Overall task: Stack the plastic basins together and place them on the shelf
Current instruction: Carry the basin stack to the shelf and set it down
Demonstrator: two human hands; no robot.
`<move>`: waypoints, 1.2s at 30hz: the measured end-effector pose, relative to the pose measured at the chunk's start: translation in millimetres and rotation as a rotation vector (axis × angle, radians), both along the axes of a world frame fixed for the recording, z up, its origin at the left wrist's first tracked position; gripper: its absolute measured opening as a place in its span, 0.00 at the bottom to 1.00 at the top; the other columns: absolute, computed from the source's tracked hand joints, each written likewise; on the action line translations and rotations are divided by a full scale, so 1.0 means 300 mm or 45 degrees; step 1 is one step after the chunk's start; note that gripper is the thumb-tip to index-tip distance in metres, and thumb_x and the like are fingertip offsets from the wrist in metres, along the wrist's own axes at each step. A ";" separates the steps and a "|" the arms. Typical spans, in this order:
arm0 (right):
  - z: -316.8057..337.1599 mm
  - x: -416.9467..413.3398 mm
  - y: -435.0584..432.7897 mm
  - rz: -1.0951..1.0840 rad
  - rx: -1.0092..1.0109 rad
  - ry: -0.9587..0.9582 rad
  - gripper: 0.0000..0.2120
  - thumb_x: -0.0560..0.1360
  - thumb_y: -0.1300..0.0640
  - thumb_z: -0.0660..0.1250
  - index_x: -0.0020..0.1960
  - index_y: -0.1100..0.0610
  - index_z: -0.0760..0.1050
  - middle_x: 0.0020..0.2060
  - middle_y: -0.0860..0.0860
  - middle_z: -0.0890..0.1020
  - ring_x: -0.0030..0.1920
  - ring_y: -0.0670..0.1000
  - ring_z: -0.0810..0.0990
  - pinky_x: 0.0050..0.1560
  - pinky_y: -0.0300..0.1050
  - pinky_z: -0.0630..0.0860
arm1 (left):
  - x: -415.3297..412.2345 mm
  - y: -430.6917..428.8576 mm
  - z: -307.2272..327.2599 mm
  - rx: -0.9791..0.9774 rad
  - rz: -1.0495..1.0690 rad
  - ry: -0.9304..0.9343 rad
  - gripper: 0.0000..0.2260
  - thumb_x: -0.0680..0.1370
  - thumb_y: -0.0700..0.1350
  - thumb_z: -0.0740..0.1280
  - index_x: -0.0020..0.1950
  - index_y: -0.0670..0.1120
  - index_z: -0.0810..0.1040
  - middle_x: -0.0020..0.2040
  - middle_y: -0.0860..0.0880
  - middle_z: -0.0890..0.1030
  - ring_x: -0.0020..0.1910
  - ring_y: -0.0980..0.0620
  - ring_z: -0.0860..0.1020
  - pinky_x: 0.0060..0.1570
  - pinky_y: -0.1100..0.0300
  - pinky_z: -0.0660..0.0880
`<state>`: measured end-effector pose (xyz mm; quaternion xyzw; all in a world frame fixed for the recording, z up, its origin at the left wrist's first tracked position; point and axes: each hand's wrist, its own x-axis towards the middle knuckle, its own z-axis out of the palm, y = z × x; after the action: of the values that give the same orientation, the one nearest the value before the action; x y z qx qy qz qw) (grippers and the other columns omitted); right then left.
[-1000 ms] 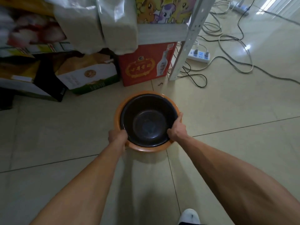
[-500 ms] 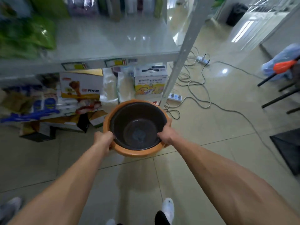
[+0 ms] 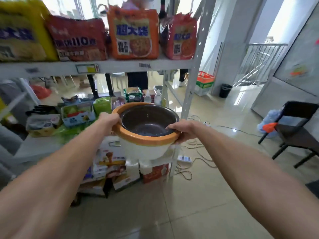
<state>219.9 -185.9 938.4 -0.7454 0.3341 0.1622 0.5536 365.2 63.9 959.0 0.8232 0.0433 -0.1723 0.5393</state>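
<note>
A dark brown basin [image 3: 148,120] sits nested inside a white basin with an orange rim [image 3: 146,149]. I hold the stack in the air in front of the white metal shelf [image 3: 120,66], at about the height of its middle level. My left hand [image 3: 109,119] grips the left rim and my right hand [image 3: 181,129] grips the right rim, thumb inside the dark basin. The stack tilts slightly towards me.
Large noodle packs [image 3: 133,31] fill the upper shelf. Packets and boxes [image 3: 77,112] crowd the middle level; cartons [image 3: 110,169] stand below. A shelf post [image 3: 193,83] rises just right of the basins. Cables and a power strip [image 3: 184,158] lie on the floor; a black chair [image 3: 296,128] stands right.
Both hands have lifted the nested basins from near floor level up to the middle shelf's height. My view has risen from the floor to the shelves.
</note>
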 end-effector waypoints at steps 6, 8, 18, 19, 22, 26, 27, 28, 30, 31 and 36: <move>0.350 -0.045 -0.012 -0.010 0.074 -0.078 0.27 0.80 0.36 0.60 0.64 0.59 0.69 0.45 0.60 0.80 0.39 0.59 0.86 0.32 0.46 0.82 | -0.068 0.055 0.301 -0.032 -0.054 -0.067 0.06 0.72 0.31 0.67 0.42 0.41 0.73 0.34 0.42 0.74 0.27 0.47 0.73 0.20 0.59 0.73; 0.424 -0.068 -0.034 0.031 0.107 -0.101 0.23 0.82 0.40 0.59 0.63 0.59 0.69 0.47 0.60 0.79 0.39 0.59 0.86 0.31 0.45 0.82 | -0.060 0.064 0.362 -0.038 -0.086 -0.047 0.06 0.70 0.33 0.68 0.43 0.42 0.74 0.34 0.42 0.73 0.27 0.48 0.71 0.17 0.63 0.68; 0.499 -0.001 -0.249 0.151 0.030 -0.084 0.21 0.76 0.38 0.68 0.49 0.58 0.74 0.35 0.54 0.78 0.32 0.51 0.83 0.31 0.42 0.82 | -0.033 -0.075 0.402 -0.121 -0.043 -0.026 0.06 0.71 0.31 0.66 0.42 0.41 0.74 0.34 0.42 0.74 0.32 0.46 0.74 0.32 0.56 0.72; 0.489 0.010 -0.283 0.162 0.028 -0.074 0.21 0.76 0.38 0.69 0.47 0.58 0.75 0.35 0.54 0.78 0.32 0.51 0.82 0.33 0.41 0.82 | -0.027 -0.101 0.382 -0.137 -0.028 -0.013 0.06 0.71 0.31 0.66 0.42 0.41 0.74 0.33 0.43 0.74 0.31 0.46 0.74 0.32 0.57 0.71; 0.441 0.040 -0.363 0.192 0.019 -0.034 0.23 0.75 0.36 0.68 0.45 0.57 0.75 0.34 0.53 0.79 0.32 0.50 0.81 0.35 0.39 0.81 | -0.019 -0.169 0.320 -0.166 0.025 0.012 0.07 0.71 0.31 0.66 0.40 0.41 0.74 0.29 0.44 0.72 0.26 0.47 0.71 0.29 0.60 0.68; 0.372 0.085 -0.439 0.208 -0.028 0.033 0.25 0.75 0.34 0.66 0.48 0.57 0.75 0.35 0.53 0.80 0.31 0.49 0.81 0.35 0.40 0.81 | -0.009 -0.249 0.242 -0.137 0.068 0.052 0.09 0.72 0.30 0.64 0.39 0.43 0.71 0.29 0.45 0.68 0.25 0.49 0.67 0.27 0.62 0.65; 0.355 0.098 -0.455 0.208 -0.033 0.042 0.25 0.74 0.33 0.66 0.48 0.57 0.75 0.37 0.54 0.80 0.31 0.49 0.81 0.33 0.40 0.82 | -0.004 -0.261 0.223 -0.130 0.089 0.062 0.09 0.73 0.30 0.65 0.39 0.43 0.71 0.30 0.45 0.69 0.26 0.48 0.69 0.26 0.62 0.66; 0.338 0.115 -0.470 0.210 -0.033 0.048 0.26 0.74 0.32 0.65 0.50 0.57 0.75 0.39 0.55 0.81 0.31 0.50 0.81 0.32 0.40 0.81 | 0.004 -0.272 0.206 -0.126 0.114 0.071 0.08 0.74 0.30 0.65 0.41 0.42 0.72 0.31 0.44 0.71 0.27 0.48 0.70 0.24 0.61 0.68; 0.294 0.158 -0.491 0.205 -0.027 0.044 0.27 0.76 0.32 0.62 0.51 0.58 0.73 0.43 0.58 0.81 0.31 0.50 0.81 0.32 0.41 0.80 | 0.027 -0.285 0.171 -0.136 0.166 0.088 0.08 0.74 0.31 0.66 0.42 0.43 0.72 0.32 0.43 0.73 0.28 0.48 0.71 0.19 0.64 0.69; 0.274 0.177 -0.496 0.188 -0.019 0.029 0.27 0.77 0.32 0.61 0.52 0.58 0.72 0.43 0.58 0.81 0.30 0.51 0.80 0.31 0.42 0.80 | 0.039 -0.290 0.158 -0.143 0.185 0.090 0.08 0.75 0.31 0.66 0.41 0.43 0.71 0.32 0.43 0.73 0.27 0.48 0.71 0.16 0.66 0.68; 0.162 0.299 -0.508 0.170 -0.008 0.021 0.19 0.76 0.41 0.68 0.53 0.56 0.72 0.46 0.55 0.76 0.34 0.49 0.75 0.32 0.40 0.76 | 0.147 -0.327 0.062 -0.160 0.224 0.110 0.09 0.75 0.31 0.66 0.38 0.42 0.72 0.30 0.44 0.73 0.19 0.52 0.69 0.15 0.66 0.64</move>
<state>309.5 -338.2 986.9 -0.7664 0.2886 0.2038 0.5365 409.2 -34.2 977.6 0.7725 0.1276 -0.1618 0.6007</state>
